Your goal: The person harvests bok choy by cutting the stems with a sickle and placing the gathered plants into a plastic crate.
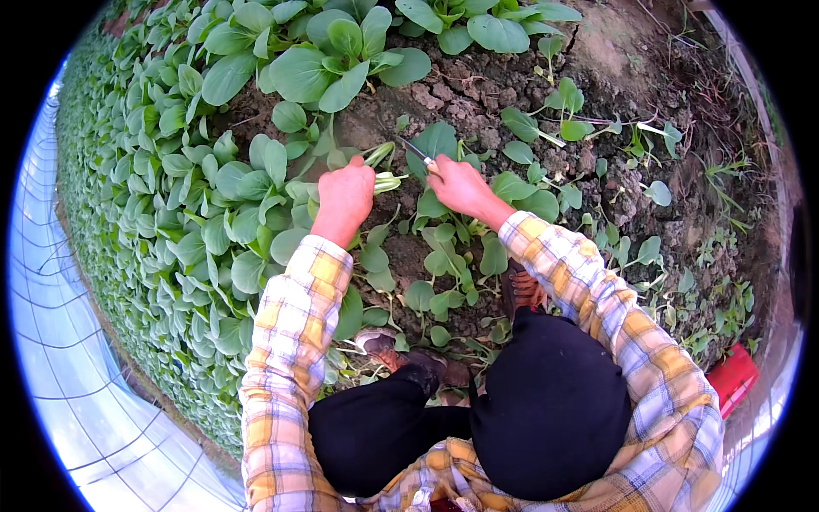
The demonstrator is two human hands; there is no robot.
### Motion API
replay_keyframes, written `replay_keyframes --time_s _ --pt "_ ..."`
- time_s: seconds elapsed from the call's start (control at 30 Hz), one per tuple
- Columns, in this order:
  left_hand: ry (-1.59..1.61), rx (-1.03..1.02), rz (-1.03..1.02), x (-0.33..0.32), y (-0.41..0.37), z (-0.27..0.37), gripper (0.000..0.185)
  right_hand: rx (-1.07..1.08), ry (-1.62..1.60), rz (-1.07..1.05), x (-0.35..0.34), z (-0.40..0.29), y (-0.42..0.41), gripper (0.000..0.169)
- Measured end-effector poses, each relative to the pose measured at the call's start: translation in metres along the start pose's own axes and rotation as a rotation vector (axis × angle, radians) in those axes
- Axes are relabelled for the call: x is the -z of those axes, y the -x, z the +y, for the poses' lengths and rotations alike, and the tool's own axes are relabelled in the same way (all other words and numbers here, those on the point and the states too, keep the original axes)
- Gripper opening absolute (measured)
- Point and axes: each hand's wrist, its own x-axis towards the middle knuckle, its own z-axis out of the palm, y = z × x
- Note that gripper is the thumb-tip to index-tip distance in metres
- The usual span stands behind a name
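My left hand (349,195) is closed around leafy greens that look like bok choy, their pale green stalks (386,184) sticking out on the right side of the fist. The leaves of this bunch hang to the left and are partly blurred. A small knife (414,151) is gripped in my right hand (462,186), its blade pointing up and left, just right of the stalks. Blade and stalks appear slightly apart. Under the knife lies a broad green leaf (436,144) close to the soil. Most of the knife's handle is hidden by my fingers.
Dense rows of leafy plants (211,211) fill the left side. Cracked brown soil (461,96) with scattered loose leaves (658,193) lies ahead and right. My boots (384,349) stand among small plants. A red object (732,379) sits at far right; translucent sheeting (70,358) borders the left.
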Motion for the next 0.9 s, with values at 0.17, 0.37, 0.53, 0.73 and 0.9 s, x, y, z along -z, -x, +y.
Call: replay_keyframes --time_s 0.17,0.37,0.53,0.73,0.9 --pt "0.560 -0.143 0.036 0.063 0.043 0.023 0.036 0.073 -0.976 0.098 0.019 -0.003 0.028 0.028" --pt "1.088 -0.243 -0.058 0.089 0.108 0.031 0.046 0.133 -1.259 -0.169 0.038 -0.023 0.055 0.015" --pt "1.612 -0.139 0.022 0.088 0.149 0.029 0.047 0.217 -0.737 -0.335 0.047 -0.054 0.090 0.017" --pt "1.668 0.027 -0.044 0.067 0.156 0.077 0.078 0.235 -0.815 -0.397 0.038 -0.074 0.113 0.026" --pt "1.486 0.139 -0.194 0.076 0.154 0.086 0.030 0.245 -0.908 -0.475 0.035 -0.049 0.110 0.034"
